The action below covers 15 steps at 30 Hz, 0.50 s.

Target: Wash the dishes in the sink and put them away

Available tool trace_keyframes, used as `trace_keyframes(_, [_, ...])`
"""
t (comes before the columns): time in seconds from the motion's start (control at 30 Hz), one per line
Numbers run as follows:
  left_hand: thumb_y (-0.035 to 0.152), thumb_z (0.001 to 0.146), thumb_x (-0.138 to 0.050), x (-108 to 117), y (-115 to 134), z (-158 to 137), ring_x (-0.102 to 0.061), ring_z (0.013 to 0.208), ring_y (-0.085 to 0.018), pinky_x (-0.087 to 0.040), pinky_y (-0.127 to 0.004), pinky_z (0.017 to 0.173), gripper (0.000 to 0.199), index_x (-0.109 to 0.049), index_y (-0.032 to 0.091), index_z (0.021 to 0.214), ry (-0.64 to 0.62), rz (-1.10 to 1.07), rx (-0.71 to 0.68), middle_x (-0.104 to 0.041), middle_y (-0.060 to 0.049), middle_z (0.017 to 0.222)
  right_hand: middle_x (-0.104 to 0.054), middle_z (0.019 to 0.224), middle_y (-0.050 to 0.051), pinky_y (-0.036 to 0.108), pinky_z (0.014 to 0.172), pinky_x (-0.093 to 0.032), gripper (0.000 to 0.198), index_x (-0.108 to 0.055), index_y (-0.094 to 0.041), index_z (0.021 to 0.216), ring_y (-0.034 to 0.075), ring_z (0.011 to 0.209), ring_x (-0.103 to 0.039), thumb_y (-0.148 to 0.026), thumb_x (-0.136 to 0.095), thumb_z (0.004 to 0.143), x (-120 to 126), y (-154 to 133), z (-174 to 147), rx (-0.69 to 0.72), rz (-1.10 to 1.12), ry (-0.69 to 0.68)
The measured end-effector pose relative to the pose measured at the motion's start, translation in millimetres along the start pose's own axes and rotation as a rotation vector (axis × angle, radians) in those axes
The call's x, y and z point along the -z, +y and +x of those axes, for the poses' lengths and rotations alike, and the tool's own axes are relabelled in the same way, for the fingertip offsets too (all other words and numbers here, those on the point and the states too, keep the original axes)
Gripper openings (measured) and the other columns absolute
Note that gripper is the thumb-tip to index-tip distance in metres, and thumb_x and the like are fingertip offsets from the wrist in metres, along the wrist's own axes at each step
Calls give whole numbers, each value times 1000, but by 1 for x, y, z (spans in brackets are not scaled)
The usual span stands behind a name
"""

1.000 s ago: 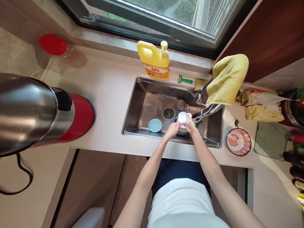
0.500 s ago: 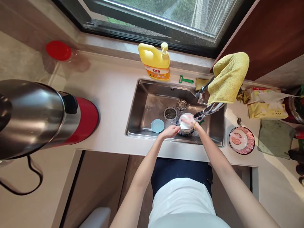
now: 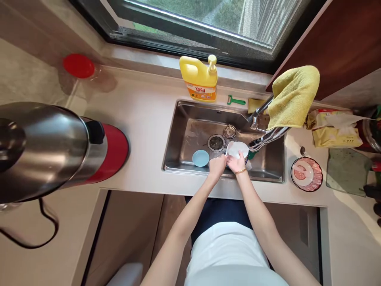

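"Why is the white dish (image 3: pixel 240 147) held over the sink (image 3: pixel 190 126)?"

"So drips are caught, presumably. It is gripped by the right hand (image 3: pixel 237 162), thumb against it; the left hand (image 3: pixel 218 165) is curled at its edge, any pinch there hidden."

"Nearby?"

"Its right is crowded by the faucet (image 3: pixel 269 137), draped with yellow cloth (image 3: pixel 294 97); a blue dish (image 3: pixel 200 158) is set left."

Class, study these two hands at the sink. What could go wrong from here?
The white round bowl at the left hand and right hand could slip, since the rectangular steel sink looks wet, and might strike the pale-blue round dish nearby.
The yellow fabric cloth drapes over the chrome faucet, so a bump might drop it in.
Splashes might reach the dark-rimmed pink-and-white round plate beside the sink.
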<state>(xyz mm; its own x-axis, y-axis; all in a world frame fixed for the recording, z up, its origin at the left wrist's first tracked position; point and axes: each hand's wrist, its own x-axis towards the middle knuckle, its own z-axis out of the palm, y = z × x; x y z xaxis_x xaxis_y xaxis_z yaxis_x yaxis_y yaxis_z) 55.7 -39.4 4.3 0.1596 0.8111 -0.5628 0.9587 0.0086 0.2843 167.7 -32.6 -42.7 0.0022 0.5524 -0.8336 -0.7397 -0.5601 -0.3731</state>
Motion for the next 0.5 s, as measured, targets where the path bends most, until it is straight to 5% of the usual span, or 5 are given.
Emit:
trace_keyframes(0.1, [36,106,-25,9,-10,2,-73,99,-31,-52,-37,83,51,-68,11,117,-18,-77,-28,-75,-22,103,-65,69,1,23,58,-55,14,-53,-22,85,15,63,-64,-31,-49,95,-25,15,-6,-17,23,-53])
trace_keyframes(0.27, [43,104,-27,50,-47,18,-74,87,-26,-53,-31,80,58,-74,16,84,-80,-389,-118,-77,-13,86,-66,63,-2,19,49,-50,7,-54,-20,86,12,53,-60,-23,-58,90,-78,7,-4,253,-290,-147])
trace_keyframes(0.33, [43,99,-41,84,-61,33,-73,93,-29,-54,-35,86,46,-75,16,86,63,-396,-122,-77,-14,91,-64,62,-4,17,49,-49,12,-51,-20,88,9,49,-58,-29,-58,93,-105,-15,-1,401,-353,-125])
trace_keyframes(0.4, [37,96,-47,129,-68,55,-69,109,-31,-51,-40,99,35,-75,16,103,365,-400,-161,-76,-15,110,-63,63,-5,15,47,-47,13,-48,-22,92,7,45,-55,-31,-56,96,-137,-43,2,497,-391,-114])
trace_keyframes(0.5, [30,98,-44,208,-63,105,-50,139,-26,-34,-43,120,40,-63,18,131,698,-410,-429,-61,-11,142,-62,64,-7,12,43,-40,7,-45,-23,95,5,41,-47,-24,-50,99,-188,-88,6,519,-448,-185])
